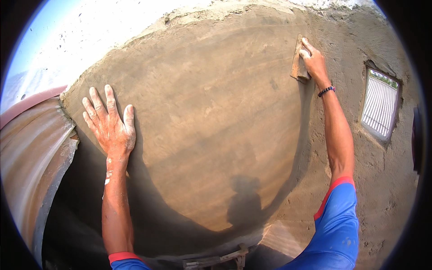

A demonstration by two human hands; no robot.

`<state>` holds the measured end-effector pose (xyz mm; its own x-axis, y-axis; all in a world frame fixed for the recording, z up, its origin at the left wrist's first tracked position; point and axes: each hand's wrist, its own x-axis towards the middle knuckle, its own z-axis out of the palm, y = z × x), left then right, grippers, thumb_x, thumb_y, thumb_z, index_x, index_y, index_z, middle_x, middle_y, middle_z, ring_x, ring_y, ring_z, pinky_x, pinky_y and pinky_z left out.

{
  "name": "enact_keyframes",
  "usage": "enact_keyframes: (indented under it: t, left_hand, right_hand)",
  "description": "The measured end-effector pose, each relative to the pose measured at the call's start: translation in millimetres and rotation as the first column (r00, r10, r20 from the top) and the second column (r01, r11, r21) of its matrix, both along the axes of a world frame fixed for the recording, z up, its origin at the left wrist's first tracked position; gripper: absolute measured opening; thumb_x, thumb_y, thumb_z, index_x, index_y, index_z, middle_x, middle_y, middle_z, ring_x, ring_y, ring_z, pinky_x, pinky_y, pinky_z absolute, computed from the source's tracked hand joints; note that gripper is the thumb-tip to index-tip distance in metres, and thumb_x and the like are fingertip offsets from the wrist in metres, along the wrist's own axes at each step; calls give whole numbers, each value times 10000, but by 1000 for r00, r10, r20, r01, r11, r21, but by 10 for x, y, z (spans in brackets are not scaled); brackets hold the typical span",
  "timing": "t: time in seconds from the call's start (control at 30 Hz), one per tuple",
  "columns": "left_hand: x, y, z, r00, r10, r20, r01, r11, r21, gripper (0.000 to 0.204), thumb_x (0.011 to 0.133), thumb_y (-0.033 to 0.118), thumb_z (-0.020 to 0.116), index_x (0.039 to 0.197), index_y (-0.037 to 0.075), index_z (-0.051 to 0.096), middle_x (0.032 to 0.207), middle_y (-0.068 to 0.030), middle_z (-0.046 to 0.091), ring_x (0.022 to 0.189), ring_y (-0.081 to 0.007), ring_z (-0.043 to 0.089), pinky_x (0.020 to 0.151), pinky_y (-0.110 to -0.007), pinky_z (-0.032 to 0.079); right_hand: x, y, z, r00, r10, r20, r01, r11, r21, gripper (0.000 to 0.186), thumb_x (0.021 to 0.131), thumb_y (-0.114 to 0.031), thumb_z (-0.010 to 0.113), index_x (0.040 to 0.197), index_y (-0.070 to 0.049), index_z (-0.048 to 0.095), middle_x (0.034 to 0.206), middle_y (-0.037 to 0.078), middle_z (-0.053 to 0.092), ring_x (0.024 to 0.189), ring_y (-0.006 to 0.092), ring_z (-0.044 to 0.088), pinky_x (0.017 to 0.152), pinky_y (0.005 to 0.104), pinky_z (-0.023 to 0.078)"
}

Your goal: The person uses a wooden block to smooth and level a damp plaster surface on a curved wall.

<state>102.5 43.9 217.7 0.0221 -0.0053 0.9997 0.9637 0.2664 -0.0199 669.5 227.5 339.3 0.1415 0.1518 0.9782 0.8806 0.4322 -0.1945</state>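
Note:
My left hand [110, 123] lies flat against the plastered wall [202, 112], its fingers spread and dusted with pale plaster. High on the right, my right hand [313, 63] is closed round a plastering float [298, 60], a narrow block with an orange-brown, worn face. The float stands nearly upright with its long side along the wall, close to the inner corner. My fingers and palm hide its grip. A dark bead bracelet [326, 91] circles my right wrist.
Corrugated metal sheeting [31, 157] with a cut edge borders the wall at left, beneath a reddish pipe [33, 103]. A small window opening [380, 104] pierces the rougher right wall. Wooden pieces [216, 261] show at the bottom. Shadows of my arms fall across the plaster.

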Motion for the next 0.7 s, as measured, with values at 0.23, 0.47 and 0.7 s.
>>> enact_keyframes:
  t: [0.23,0.47,0.7]
  left_hand:
    - [-176,-116,-6,996,77,-34,-75,997,36,673,1023,470,474,1606,200,276,1680,-119,165,1540,-381,114,1233,-552,103]
    - [-40,-1,0,1000,5,-12,-4,1000,24,664,1025,480,464,1605,216,280,1683,-109,161,1544,-369,104,1237,-546,94]
    - [-198,-115,-9,997,71,-33,-69,997,42,651,1029,495,445,1604,234,286,1681,-94,175,1547,-349,109,1241,-534,91]
  right_hand:
    - [-1524,-804,-1208,945,192,265,-155,976,-153,543,908,-251,645,1443,-237,555,1030,234,696,1006,434,659,888,482,530]
    - [-801,-433,70,996,83,45,-84,996,12,478,913,-286,598,1387,-220,610,1166,211,698,1063,410,662,892,456,537]
    - [-1899,-879,-1089,868,188,460,-172,982,-78,542,904,-270,636,1438,-244,550,988,220,667,875,410,670,796,482,559]
